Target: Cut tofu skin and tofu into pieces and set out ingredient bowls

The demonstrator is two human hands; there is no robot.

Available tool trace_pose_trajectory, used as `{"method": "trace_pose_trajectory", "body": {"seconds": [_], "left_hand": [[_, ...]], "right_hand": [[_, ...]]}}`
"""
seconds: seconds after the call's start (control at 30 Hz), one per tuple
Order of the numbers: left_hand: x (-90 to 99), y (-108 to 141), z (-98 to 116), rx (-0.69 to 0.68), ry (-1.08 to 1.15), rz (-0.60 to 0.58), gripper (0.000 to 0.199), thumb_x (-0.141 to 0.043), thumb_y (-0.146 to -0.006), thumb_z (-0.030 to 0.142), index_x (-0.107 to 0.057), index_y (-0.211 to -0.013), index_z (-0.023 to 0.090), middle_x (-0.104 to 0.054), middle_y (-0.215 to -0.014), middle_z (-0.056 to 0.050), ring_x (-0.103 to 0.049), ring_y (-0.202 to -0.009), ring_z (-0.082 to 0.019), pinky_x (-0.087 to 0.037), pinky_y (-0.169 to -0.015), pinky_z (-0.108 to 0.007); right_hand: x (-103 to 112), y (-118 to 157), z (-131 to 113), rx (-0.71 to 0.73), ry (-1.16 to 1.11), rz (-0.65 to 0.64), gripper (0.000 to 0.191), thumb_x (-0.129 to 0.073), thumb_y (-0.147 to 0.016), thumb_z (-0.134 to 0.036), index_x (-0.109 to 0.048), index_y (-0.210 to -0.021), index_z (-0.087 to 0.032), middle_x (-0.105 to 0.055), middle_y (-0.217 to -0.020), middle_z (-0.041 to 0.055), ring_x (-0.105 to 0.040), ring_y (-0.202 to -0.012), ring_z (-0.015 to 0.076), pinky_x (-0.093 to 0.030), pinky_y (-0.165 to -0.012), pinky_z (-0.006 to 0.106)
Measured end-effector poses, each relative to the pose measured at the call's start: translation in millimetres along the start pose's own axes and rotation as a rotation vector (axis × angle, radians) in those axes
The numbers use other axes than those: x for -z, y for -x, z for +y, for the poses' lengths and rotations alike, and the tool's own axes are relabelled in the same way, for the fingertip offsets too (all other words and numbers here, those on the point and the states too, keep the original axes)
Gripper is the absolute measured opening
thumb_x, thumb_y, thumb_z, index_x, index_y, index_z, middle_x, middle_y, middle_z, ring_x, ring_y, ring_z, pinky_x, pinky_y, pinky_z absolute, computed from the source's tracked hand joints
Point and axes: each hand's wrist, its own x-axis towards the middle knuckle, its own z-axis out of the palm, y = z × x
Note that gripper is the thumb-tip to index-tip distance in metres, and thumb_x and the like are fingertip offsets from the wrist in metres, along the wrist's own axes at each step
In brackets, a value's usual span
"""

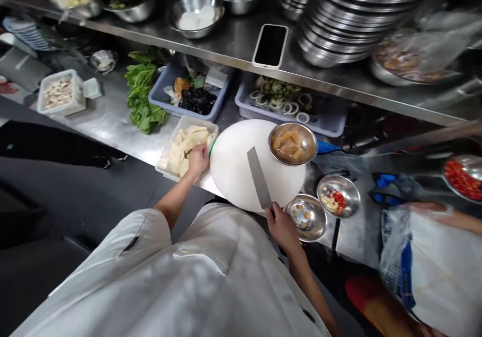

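My left hand (199, 160) reaches into a clear plastic tub (162, 165) of pale cream-coloured pieces (179, 148). Its fingers are curled among them, and what they grip is hidden. In my right hand (282, 226) is the handle of a kitchen knife (259, 177). The long grey blade lies over the round white cutting board (231, 169), pointing away from me. On the board's far right edge stands a metal bowl (271, 151) of pale orange slices (289, 142). Close to my right hand is another metal bowl (314, 234) with small yellowish bits.
Chopped red and pale pieces fill part of a bowl (356, 196) at right. Behind the board are two blue trays (158, 101) of ingredients, with leafy greens (145, 96) to the left. A phone (270, 45) and stacked bowls (335, 30) occupy the shelf. Another person's white clothing (444, 261) shows at right.
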Motion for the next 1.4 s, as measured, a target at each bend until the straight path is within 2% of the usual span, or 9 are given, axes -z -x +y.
{"method": "trace_pose_trajectory", "body": {"seconds": [0.1, 0.2, 0.3, 0.47, 0.7, 0.83, 1.07, 1.2, 1.4], "left_hand": [[12.0, 10, -60, 0.084, -0.100, -0.132, 0.033, -0.051, -0.087, 0.013, -0.069, -0.114, 0.013, -0.073, -0.110, -0.019, -0.066, -0.115, -0.032, -0.048, -0.105, -0.041], [16.0, -1, -84, 0.014, -0.052, -0.179, 0.054, -0.053, -0.084, 0.012, -0.058, -0.137, 0.004, -0.063, -0.138, -0.026, -0.057, -0.134, -0.034, -0.044, -0.115, -0.042], [16.6, -34, -83, -0.036, 0.004, -0.162, 0.060, -0.057, -0.083, 0.013, -0.053, -0.142, 0.001, -0.055, -0.148, -0.028, -0.051, -0.141, -0.034, -0.040, -0.119, -0.041], [5.4, -75, -71, 0.178, 0.056, -0.314, 0.029, -0.068, -0.080, 0.020, -0.070, -0.108, 0.014, -0.077, -0.111, -0.016, -0.068, -0.119, -0.034, -0.049, -0.108, -0.040], [-12.7, -57, -78, 0.432, 0.250, -0.348, 0.037, -0.088, -0.066, 0.034, -0.068, -0.092, 0.015, -0.077, -0.100, -0.018, -0.072, -0.110, -0.037, -0.058, -0.088, -0.037], [-9.2, -61, -82, 0.467, 0.450, -0.457, 0.042, -0.095, -0.055, 0.028, -0.069, -0.087, 0.017, -0.078, -0.085, -0.010, -0.075, -0.091, -0.029, -0.061, -0.071, -0.032], [5.8, -72, -78, 0.533, 0.678, -0.541, 0.058, -0.099, -0.043, 0.024, -0.073, -0.094, 0.015, -0.079, -0.087, -0.010, -0.076, -0.086, -0.031, -0.063, -0.071, -0.035], [12.3, -63, -74, 0.702, 0.836, -0.605, 0.061, -0.098, -0.048, 0.024, -0.072, -0.102, 0.015, -0.079, -0.087, -0.010, -0.076, -0.084, -0.033, -0.065, -0.071, -0.042], [22.0, -44, -74, 0.624, 1.001, -0.664, 0.060, -0.091, -0.065, 0.028, -0.067, -0.119, 0.019, -0.080, -0.097, -0.009, -0.077, -0.093, -0.027, -0.065, -0.081, -0.042]], "right_hand": [[-3, -22, -27, -0.030, 0.159, -0.106, 0.020, -0.043, -0.107, -0.026, -0.059, -0.115, -0.018, -0.076, -0.089, 0.0130, -0.070, -0.080, 0.0257, -0.034, -0.066, 0.030], [-4, -34, -46, -0.021, 0.257, -0.118, 0.020, -0.041, -0.109, -0.025, -0.058, -0.116, -0.017, -0.076, -0.091, 0.0136, -0.070, -0.080, 0.0247, -0.030, -0.064, 0.030], [-4, -40, -55, -0.003, 0.300, -0.124, 0.021, -0.039, -0.110, -0.026, -0.058, -0.116, -0.017, -0.075, -0.090, 0.0129, -0.069, -0.079, 0.0240, -0.028, -0.063, 0.031], [-7, -46, -51, 0.020, 0.304, -0.086, 0.021, -0.039, -0.111, -0.024, -0.058, -0.115, -0.015, -0.074, -0.087, 0.0118, -0.066, -0.075, 0.0236, -0.026, -0.063, 0.031], [-15, -46, -42, 0.027, 0.220, -0.016, 0.024, -0.041, -0.109, -0.023, -0.058, -0.122, -0.014, -0.075, -0.086, 0.0108, -0.063, -0.073, 0.0217, -0.028, -0.064, 0.031], [-14, -46, -44, -0.008, 0.167, -0.042, 0.023, -0.041, -0.108, -0.023, -0.059, -0.122, -0.015, -0.075, -0.086, 0.0111, -0.064, -0.074, 0.0221, -0.029, -0.065, 0.030], [-15, -48, -40, 0.001, 0.158, -0.015, 0.024, -0.042, -0.108, -0.024, -0.059, -0.123, -0.016, -0.075, -0.087, 0.0100, -0.065, -0.076, 0.0225, -0.031, -0.067, 0.030], [-16, -49, -36, 0.017, 0.175, -0.011, 0.024, -0.040, -0.109, -0.025, -0.058, -0.121, -0.016, -0.074, -0.087, 0.0091, -0.065, -0.075, 0.0224, -0.031, -0.068, 0.030], [-19, -50, -31, 0.018, 0.145, 0.003, 0.023, -0.039, -0.108, -0.026, -0.059, -0.118, -0.017, -0.074, -0.087, 0.0079, -0.063, -0.074, 0.0221, -0.030, -0.067, 0.030]]}}
